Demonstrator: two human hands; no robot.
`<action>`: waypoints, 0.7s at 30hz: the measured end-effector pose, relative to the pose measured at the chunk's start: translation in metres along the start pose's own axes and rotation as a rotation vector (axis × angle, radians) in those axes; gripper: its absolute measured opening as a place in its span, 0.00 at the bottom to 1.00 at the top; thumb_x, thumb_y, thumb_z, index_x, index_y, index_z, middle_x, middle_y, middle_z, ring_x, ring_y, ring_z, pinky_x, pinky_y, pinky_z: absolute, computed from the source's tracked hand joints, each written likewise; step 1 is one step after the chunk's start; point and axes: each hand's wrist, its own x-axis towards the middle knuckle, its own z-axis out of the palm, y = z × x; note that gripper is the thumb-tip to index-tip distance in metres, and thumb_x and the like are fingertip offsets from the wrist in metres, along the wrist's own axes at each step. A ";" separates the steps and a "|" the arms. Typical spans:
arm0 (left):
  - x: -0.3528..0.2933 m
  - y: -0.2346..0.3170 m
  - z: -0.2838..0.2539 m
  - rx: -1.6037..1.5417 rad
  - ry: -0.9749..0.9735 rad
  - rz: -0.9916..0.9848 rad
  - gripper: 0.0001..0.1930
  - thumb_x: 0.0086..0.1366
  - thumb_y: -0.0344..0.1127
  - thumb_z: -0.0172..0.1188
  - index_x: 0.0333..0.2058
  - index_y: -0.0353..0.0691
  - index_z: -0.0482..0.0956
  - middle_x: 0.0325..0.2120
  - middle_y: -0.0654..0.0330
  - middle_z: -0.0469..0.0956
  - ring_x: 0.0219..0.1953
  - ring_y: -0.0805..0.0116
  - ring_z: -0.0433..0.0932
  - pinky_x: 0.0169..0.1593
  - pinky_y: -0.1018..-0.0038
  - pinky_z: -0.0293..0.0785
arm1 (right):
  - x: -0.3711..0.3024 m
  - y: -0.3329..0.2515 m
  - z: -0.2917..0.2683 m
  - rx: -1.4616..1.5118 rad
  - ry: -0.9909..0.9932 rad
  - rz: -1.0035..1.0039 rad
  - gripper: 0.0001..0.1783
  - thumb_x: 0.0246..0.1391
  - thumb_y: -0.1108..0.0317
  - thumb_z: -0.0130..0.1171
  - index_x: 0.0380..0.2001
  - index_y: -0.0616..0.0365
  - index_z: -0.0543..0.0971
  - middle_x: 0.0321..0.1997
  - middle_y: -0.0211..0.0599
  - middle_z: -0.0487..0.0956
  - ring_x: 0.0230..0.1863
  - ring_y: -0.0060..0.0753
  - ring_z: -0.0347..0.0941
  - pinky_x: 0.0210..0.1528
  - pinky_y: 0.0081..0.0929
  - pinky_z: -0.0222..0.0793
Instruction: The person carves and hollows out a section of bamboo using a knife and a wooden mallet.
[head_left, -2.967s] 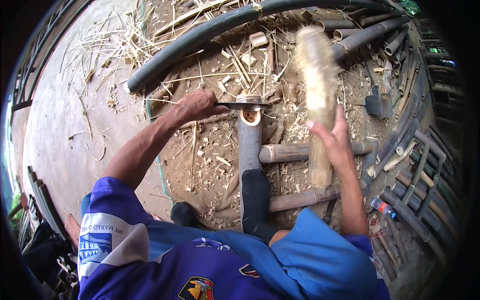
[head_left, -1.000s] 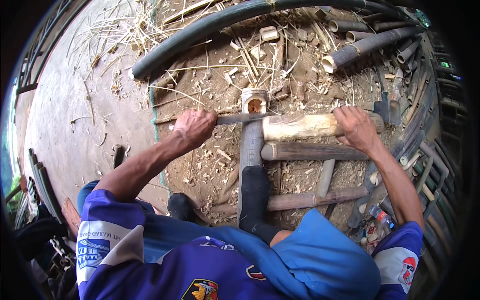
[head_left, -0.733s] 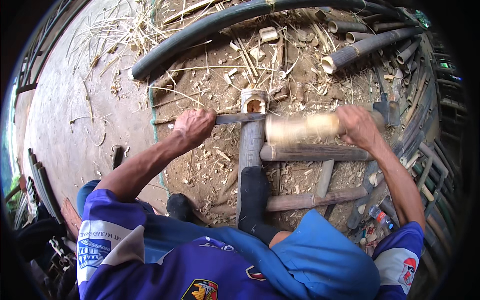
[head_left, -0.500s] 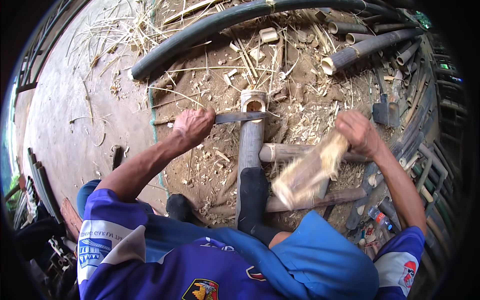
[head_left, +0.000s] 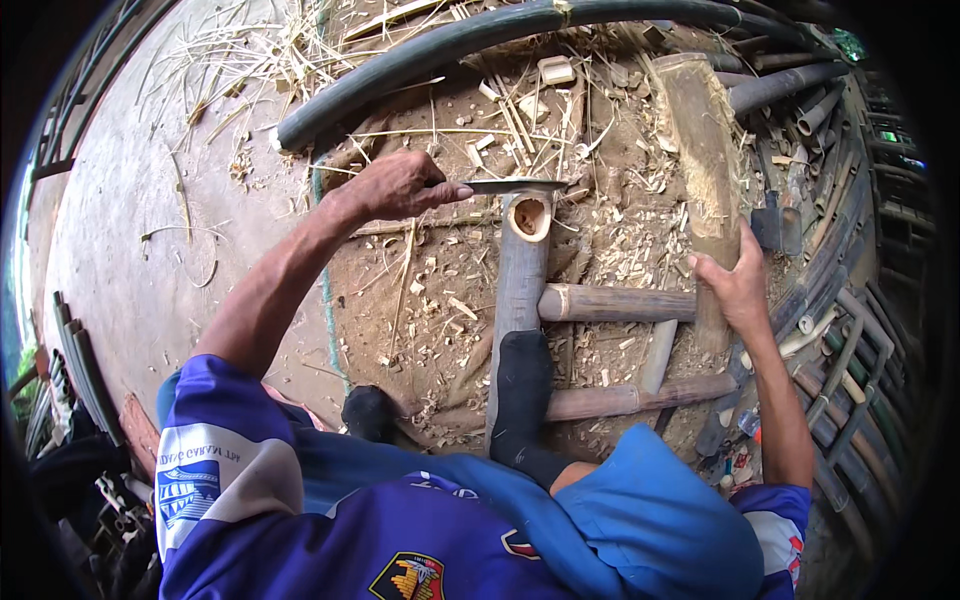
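Observation:
My left hand (head_left: pixel 400 187) grips the handle of a knife whose blade (head_left: pixel 515 185) lies across the open end of a bamboo piece (head_left: pixel 522 270). That bamboo runs away from me on the dirt, and my black-socked foot (head_left: pixel 520 385) presses down on its near end. My right hand (head_left: pixel 738 285) holds a thick wooden club (head_left: pixel 700 150) raised upright to the right of the bamboo.
Two bamboo lengths (head_left: pixel 615 302) lie crosswise to the right of the split piece. A long dark green bamboo pole (head_left: pixel 470 40) curves across the top. Chips and shavings (head_left: pixel 450 300) litter the dirt. More poles and scrap are stacked at the right edge (head_left: pixel 850 330).
The club lay against the knife blade a second ago, then swung down and back, and now stands raised at the right. My left hand and the knife have stayed on the bamboo end.

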 end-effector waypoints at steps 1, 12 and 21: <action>-0.004 -0.002 -0.005 0.141 0.003 0.039 0.33 0.66 0.66 0.57 0.27 0.36 0.85 0.12 0.56 0.74 0.18 0.60 0.75 0.25 0.61 0.70 | -0.001 -0.009 0.009 0.096 -0.029 0.048 0.36 0.46 0.65 0.69 0.58 0.66 0.68 0.48 0.41 0.79 0.47 0.34 0.77 0.53 0.32 0.73; -0.010 -0.036 0.006 0.387 0.051 -0.040 0.30 0.66 0.65 0.57 0.29 0.39 0.85 0.13 0.55 0.75 0.17 0.58 0.76 0.23 0.58 0.71 | 0.003 -0.053 0.093 -0.186 -0.363 0.024 0.44 0.50 0.63 0.68 0.68 0.62 0.59 0.59 0.56 0.75 0.53 0.51 0.79 0.59 0.49 0.76; -0.005 -0.050 0.007 0.349 0.022 -0.002 0.31 0.65 0.65 0.59 0.27 0.37 0.84 0.15 0.53 0.77 0.19 0.56 0.78 0.24 0.58 0.73 | 0.032 -0.080 0.116 -0.014 -0.115 -0.073 0.42 0.53 0.61 0.67 0.67 0.62 0.60 0.59 0.62 0.73 0.58 0.52 0.75 0.64 0.50 0.71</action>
